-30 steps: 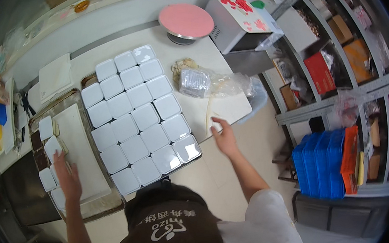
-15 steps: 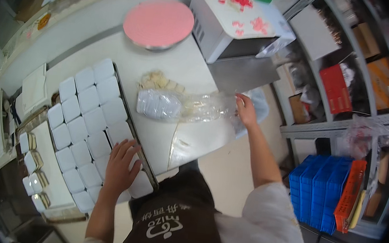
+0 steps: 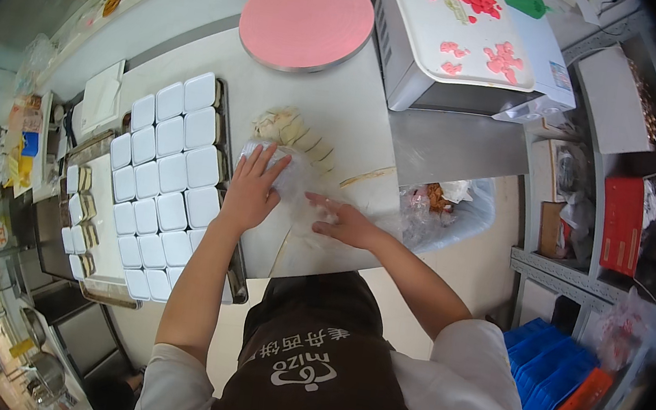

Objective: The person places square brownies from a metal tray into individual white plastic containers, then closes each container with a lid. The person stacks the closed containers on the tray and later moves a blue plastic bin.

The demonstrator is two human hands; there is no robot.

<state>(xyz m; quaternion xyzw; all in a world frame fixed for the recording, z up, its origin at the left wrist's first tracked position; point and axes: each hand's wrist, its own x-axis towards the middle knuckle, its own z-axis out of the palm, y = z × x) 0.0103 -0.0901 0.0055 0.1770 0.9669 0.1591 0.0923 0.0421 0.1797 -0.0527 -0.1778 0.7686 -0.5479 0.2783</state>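
Observation:
My left hand (image 3: 254, 189) lies with its fingers spread over the end of a clear plastic bag (image 3: 296, 175) with whitish contents on the white worktable. My right hand (image 3: 345, 222) is low over the bag's other end, its index finger and thumb apart. The bag's film there is thin and hard to make out. Just behind my left hand rests a cream-coloured bundle (image 3: 288, 128) with a banded strip; its kind is unclear. Left of the hands, rows of small boxes with white lids (image 3: 170, 173) fill a tray.
A pink round turntable (image 3: 307, 20) stands at the back. Right of it, a white tray (image 3: 416, 19) with red and pink pieces sits on an appliance. A lined waste bin (image 3: 478, 219) is past the table's right edge, near shelves (image 3: 581, 277) and blue crates (image 3: 541, 370).
My left hand has moved from the lidded boxes onto the bag. My right hand has come left from the bag's outstretched end, and the bag is now bunched. The view has shifted.

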